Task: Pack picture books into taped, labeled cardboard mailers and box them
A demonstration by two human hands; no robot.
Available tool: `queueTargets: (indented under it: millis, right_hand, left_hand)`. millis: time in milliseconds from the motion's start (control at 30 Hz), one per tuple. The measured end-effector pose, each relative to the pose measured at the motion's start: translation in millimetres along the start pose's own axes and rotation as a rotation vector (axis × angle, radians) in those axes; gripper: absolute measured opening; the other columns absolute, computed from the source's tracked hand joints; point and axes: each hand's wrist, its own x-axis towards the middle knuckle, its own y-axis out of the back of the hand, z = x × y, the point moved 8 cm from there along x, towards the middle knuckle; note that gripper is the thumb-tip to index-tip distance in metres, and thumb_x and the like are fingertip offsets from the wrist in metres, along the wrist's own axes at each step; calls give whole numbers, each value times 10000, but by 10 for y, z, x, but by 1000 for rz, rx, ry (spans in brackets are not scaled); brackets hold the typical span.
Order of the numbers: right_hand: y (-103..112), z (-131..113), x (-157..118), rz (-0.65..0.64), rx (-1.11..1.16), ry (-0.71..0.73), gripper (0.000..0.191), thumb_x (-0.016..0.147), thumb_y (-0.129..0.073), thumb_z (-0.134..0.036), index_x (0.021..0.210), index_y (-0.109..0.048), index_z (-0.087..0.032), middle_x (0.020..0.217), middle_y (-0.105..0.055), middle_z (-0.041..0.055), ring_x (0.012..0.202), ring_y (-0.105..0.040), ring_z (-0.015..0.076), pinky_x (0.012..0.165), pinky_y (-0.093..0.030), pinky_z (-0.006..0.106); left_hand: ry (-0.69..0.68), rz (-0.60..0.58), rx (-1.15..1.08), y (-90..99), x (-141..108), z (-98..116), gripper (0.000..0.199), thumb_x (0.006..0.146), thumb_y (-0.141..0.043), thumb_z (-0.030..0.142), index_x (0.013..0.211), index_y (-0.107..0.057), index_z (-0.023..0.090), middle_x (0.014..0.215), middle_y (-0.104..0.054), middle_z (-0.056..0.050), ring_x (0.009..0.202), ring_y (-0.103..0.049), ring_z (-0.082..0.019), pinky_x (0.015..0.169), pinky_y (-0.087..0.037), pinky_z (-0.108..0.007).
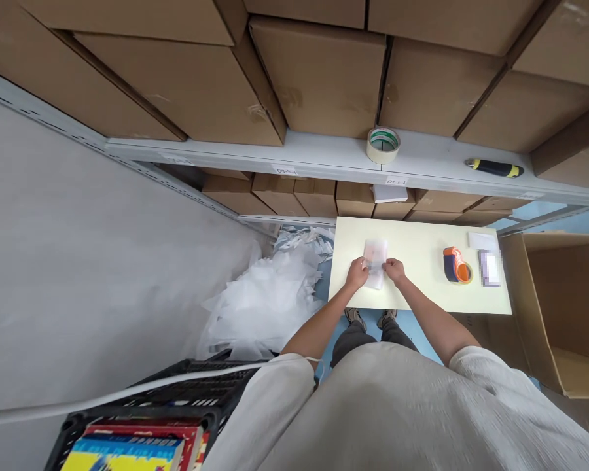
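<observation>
A small flat packet in whitish, translucent wrapping (375, 252) lies on the pale yellow table (412, 239), its long side pointing away from me. My left hand (356, 273) pinches its left edge, fingers closed. On the opposite edge my right hand (394, 270) is closed too, thumb and fingers gripping the wrapping. What is inside the packet cannot be made out, apart from a faint pinkish tint. To the right on the same table sits an orange and dark blue tape dispenser (454, 265) with a roll of tape in it.
A white slip (482, 241) and a blurred-out packet (489, 268) lie at the table's right end. Beyond stands a shelf (324, 154) with cardboard boxes, a tape roll (383, 145) and a cutter knife (495, 167). Wrapping sheets (269, 297), a book crate (186, 389) and an open carton (535, 307) flank me.
</observation>
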Motion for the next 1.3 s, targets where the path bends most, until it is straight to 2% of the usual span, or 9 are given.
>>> queueTargets:
  millis: [133, 233, 367, 533, 733, 967, 1133, 1300]
  right_hand:
    - [-298, -374, 166, -17, 2, 67, 127, 696, -614, -302, 789, -685, -254, 700, -689, -12, 687, -656, 193, 628, -550, 291]
    - [-513, -663, 314, -23, 13, 89, 133, 696, -617, -296, 801, -684, -250, 744, -714, 0, 713, -671, 195, 649, -559, 292]
    - [-755, -986, 481, -33, 6, 95, 129, 698, -629, -279, 809, -685, -243, 782, -738, 18, 740, -690, 203, 657, -559, 291]
    - [-904, -1199, 571, -18, -55, 80, 129, 687, -654, -239, 807, -701, -239, 770, -745, 10, 742, -692, 208, 666, -555, 293]
    - [-877, -1206, 552, 17, -155, 24, 144, 709, -682, -226, 842, -736, -226, 851, -791, 22, 848, -738, 214, 762, -570, 278]
    - [-799, -1151, 542, 5, -115, 65, 315, 752, -659, -217, 1038, -790, -224, 1008, -833, 62, 989, -770, 235, 931, -606, 338]
    - [-725, -1010, 451, -23, -14, 97, 294, 759, -659, -249, 1030, -773, -232, 976, -825, 43, 927, -777, 222, 870, -630, 347]
    - [-517, -780, 271, -43, 69, 112, 210, 764, -672, -285, 953, -751, -234, 868, -797, 24, 815, -762, 209, 813, -625, 347]
  left_hand:
    - [-107, 107, 82, 327, 5, -21, 560, 946, -570, 72, 1485, -626, 213, 1561, -602, -137, 1519, -531, -267, 1302, -417, -427]
    - [-141, 133, 152, 535, 30, -73, 575, 953, -569, 90, 1514, -615, 207, 1645, -525, -144, 1578, -454, -300, 1326, -389, -468]
    - [-186, 86, 177, 697, 88, -135, 621, 955, -581, 106, 1564, -585, 226, 1674, -519, -123, 1590, -438, -302, 1336, -377, -488]
    - [-178, -19, 234, 747, 151, -230, 652, 970, -620, 157, 1615, -533, 194, 1716, -489, -146, 1610, -428, -317, 1341, -365, -495]
    - [-147, -141, 379, 720, 153, -285, 672, 1007, -592, 210, 1666, -462, 182, 1768, -425, -155, 1648, -384, -309, 1350, -343, -481]
    - [-145, -161, 430, 729, 167, -259, 661, 997, -580, 198, 1651, -480, 171, 1767, -426, -167, 1633, -410, -331, 1320, -385, -497]
    - [-155, -146, 449, 690, 155, -263, 648, 984, -594, 181, 1626, -508, 171, 1773, -411, -172, 1649, -382, -334, 1324, -373, -501]
    - [-172, -111, 440, 647, 104, -194, 621, 991, -573, 164, 1610, -528, 174, 1759, -431, -175, 1632, -405, -336, 1329, -364, -507]
